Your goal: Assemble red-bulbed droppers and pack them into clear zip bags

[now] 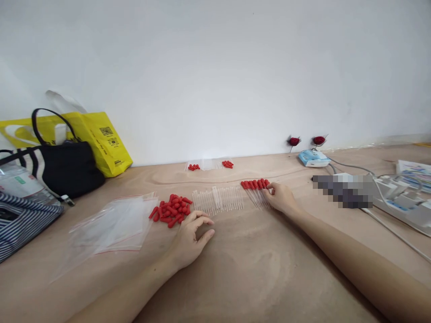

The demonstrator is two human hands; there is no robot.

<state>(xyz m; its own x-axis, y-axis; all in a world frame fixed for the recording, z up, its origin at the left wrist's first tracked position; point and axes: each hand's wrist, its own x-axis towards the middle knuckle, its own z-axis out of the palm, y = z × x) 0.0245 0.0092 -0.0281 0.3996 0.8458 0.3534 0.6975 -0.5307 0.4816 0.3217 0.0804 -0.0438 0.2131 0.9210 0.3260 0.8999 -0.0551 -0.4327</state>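
Observation:
My left hand hovers over the table with its fingers curved and apart, holding nothing. Just beyond it lies a row of clear dropper tubes, side by side. A heap of red rubber bulbs sits left of the tubes, close behind my left knuckles. Further right, several droppers lie in a slanted row, red bulbs away from me and clear stems towards me. My right hand is at the right end of that row, thumb and fingertips closed at the last dropper, whose stem is partly hidden.
Clear zip bags lie flat on the left. Near the wall is another clear bag with red bulbs. A black handbag and yellow bag stand at left. A power strip, cables and a blue packet are at right.

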